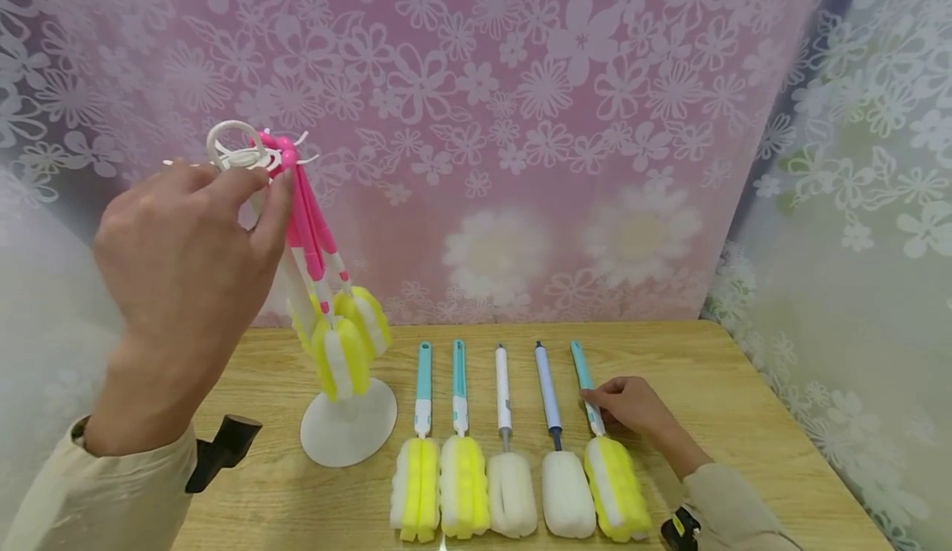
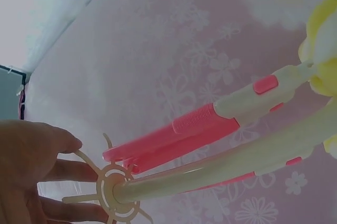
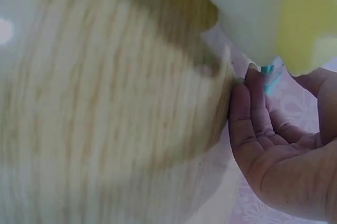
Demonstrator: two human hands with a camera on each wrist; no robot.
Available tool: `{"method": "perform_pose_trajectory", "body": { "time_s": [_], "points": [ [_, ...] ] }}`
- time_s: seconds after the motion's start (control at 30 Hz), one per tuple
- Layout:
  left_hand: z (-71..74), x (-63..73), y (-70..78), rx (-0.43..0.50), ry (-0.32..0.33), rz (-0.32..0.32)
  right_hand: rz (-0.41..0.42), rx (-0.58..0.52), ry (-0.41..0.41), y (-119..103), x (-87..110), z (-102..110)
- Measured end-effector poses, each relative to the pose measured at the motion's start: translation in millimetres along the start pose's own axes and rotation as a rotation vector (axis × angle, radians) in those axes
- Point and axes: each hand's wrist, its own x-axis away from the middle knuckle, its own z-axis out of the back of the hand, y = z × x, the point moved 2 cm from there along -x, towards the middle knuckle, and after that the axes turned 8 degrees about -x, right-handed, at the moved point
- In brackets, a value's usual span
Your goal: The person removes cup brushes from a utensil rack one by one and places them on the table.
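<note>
At the upper left, my left hand [image 1: 189,254] holds the hooked top of a white rack [image 2: 109,192], fingers among its prongs. Pink-handled sponge brushes [image 1: 303,225] with yellow-and-white heads hang from the hooks; the pole and my hand partly hide some of them. The rack's round white base [image 1: 348,431] is on the table. On the right, my right hand [image 1: 632,402] pinches the lower handle of a teal-and-white sponge brush [image 1: 616,485], its yellow-and-white head towards me. In the right wrist view, that head [image 3: 247,8] hides part of the grip.
Left of my right hand, a row holds two teal-handled sponge brushes [image 1: 424,377], a white-handled one [image 1: 502,386] and a blue-handled one [image 1: 548,386], heads towards me. The wooden table [image 1: 744,452] meets a pink floral curtain [image 1: 506,163] at its back edge.
</note>
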Motion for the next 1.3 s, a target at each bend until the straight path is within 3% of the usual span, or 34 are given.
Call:
{"method": "perform_pose_trajectory", "body": {
  "time_s": [0.13,0.4,0.63,0.77,1.0,1.13,1.3],
  "points": [
    [1.0,0.5,-1.7,0.002,0.008,0.006,0.015,0.036,-0.021,-6,2.8,0],
    [4.6,-0.2,-8.7,0.032,-0.014,-0.012,0.134,0.13,-0.051,-31,6.9,10],
    [5.4,2.3,-11.1,0.049,-0.002,0.008,0.288,0.089,-0.077,-93,20.4,-6],
    [6.9,1.5,-9.9,0.043,-0.011,0.016,0.372,0.048,-0.108,-139,35.4,-26],
    [7.1,-1.5,-5.0,0.014,-0.027,0.0,0.592,-0.189,-0.253,-205,47.9,-76],
    [6.9,-2.9,-3.0,-0.007,-0.048,-0.011,0.738,-0.246,-0.276,-236,50.7,-111],
    [8.1,-4.1,-0.7,-0.023,-0.073,-0.023,0.841,-0.292,-0.273,-267,56.1,-149]
  ]
}}
